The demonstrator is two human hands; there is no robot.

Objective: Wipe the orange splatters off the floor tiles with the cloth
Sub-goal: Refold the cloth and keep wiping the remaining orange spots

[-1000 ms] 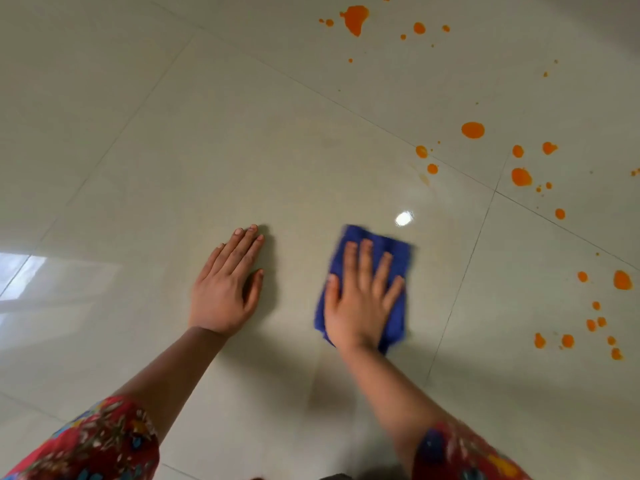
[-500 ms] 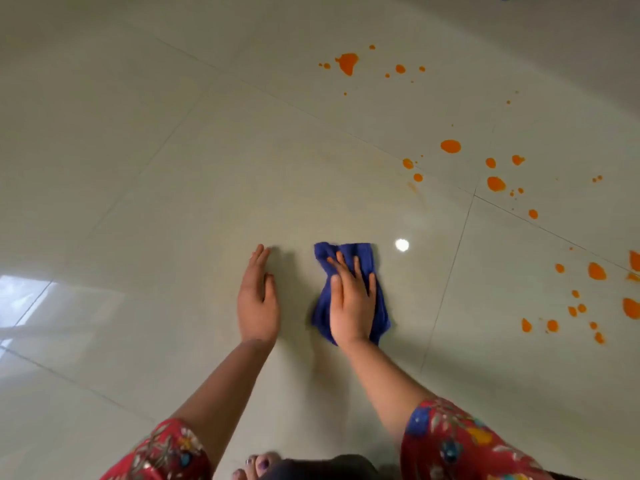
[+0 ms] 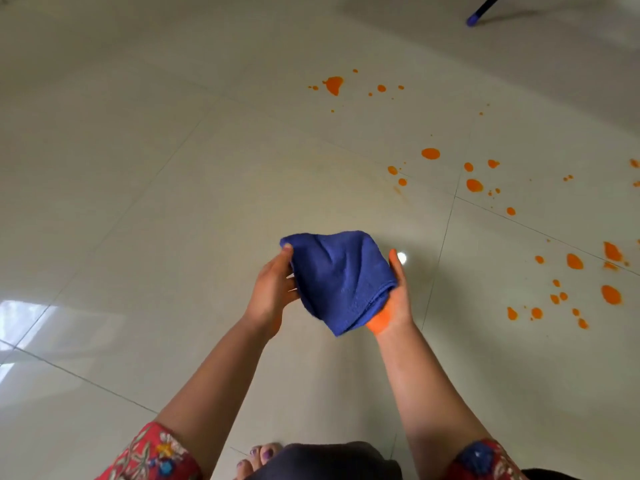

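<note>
L hand (image 3: 273, 294) is pinching the cloth (image 3: 337, 277), held above the floor (image 3: 166, 202). R hand (image 3: 396, 301) is carrying it on the palm, fingers hidden, can't tell grip. Splatters (image 3: 430, 153) are lying further right.

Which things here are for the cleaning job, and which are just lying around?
For the job:
- blue cloth, held up off the floor by the left hand and right hand
- orange splatters, not yet wiped
- floor tiles

Just lying about:
- blue-tipped pole at the far top right, away from the mess
</note>
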